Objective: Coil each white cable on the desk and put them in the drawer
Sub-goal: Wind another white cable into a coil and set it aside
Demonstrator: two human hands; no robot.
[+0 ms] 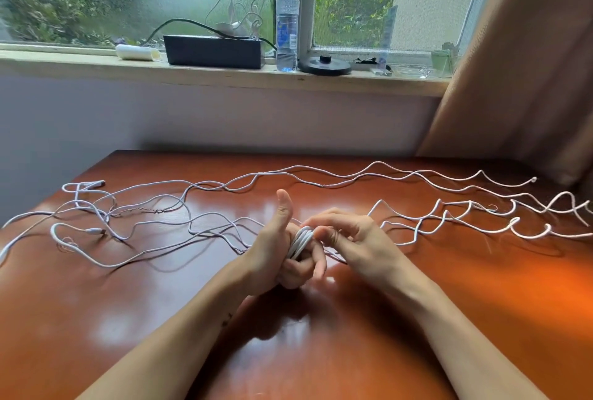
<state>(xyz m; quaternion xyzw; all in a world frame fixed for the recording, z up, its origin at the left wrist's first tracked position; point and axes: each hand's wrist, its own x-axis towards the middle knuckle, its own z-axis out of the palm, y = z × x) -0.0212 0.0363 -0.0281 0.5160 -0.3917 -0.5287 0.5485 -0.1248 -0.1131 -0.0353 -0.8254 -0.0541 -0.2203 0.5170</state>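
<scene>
thin white cables (512,227) lay loose and tangled across the glossy reddish-brown wooden desk (96,319). we held a small coil of white cable (300,243) wound round the curled fingers of our left hand (277,252), its thumb raised straight up. our right hand (357,239) pinched a strand between thumb and bent fingers, right against the coil, over the desk's middle.

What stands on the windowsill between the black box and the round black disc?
In the head view, a clear water bottle with a blue cap stands there.
</scene>
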